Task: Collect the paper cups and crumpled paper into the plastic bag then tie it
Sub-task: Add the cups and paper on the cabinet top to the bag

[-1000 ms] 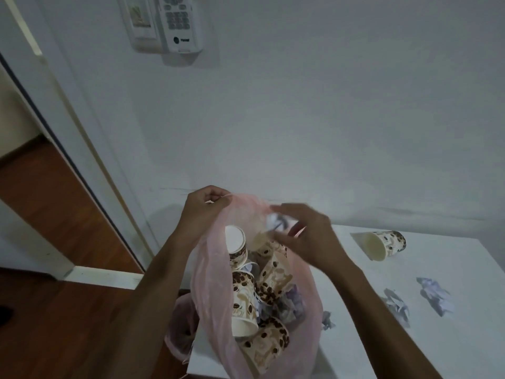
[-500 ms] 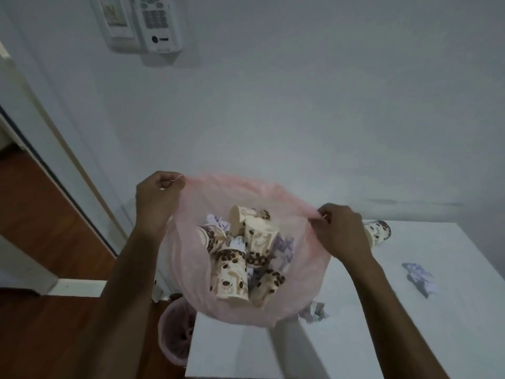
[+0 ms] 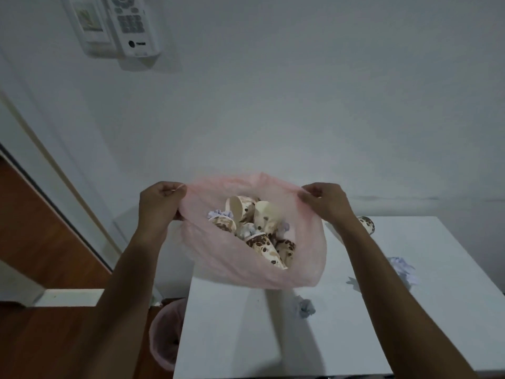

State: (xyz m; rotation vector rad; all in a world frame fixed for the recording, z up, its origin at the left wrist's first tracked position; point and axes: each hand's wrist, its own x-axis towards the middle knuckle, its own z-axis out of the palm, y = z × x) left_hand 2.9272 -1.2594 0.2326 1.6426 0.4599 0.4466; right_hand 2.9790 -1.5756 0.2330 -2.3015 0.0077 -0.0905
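The pink plastic bag [image 3: 254, 266] hangs open above the white tabletop [image 3: 232, 337], with coffee-bean paper cups [image 3: 262, 242] and crumpled paper [image 3: 220, 213] inside. The left hand [image 3: 158, 203] and right hand [image 3: 325, 202] each keep a clenched grip on opposite rim edges. Right of the bag, a crumpled ball [image 3: 304, 307] and another cup [image 3: 367, 224] lie on the tabletop.

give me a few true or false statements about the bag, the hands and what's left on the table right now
1. Both hands, left hand and right hand, pinch the rim of the pink plastic bag. True.
2. The bag is tied shut. False: its mouth is held wide open.
3. Paper cups lie inside the bag. True.
4. Nothing is left on the white table. False: crumpled paper and a cup remain on it.
5. A remote hangs on the wall. True.
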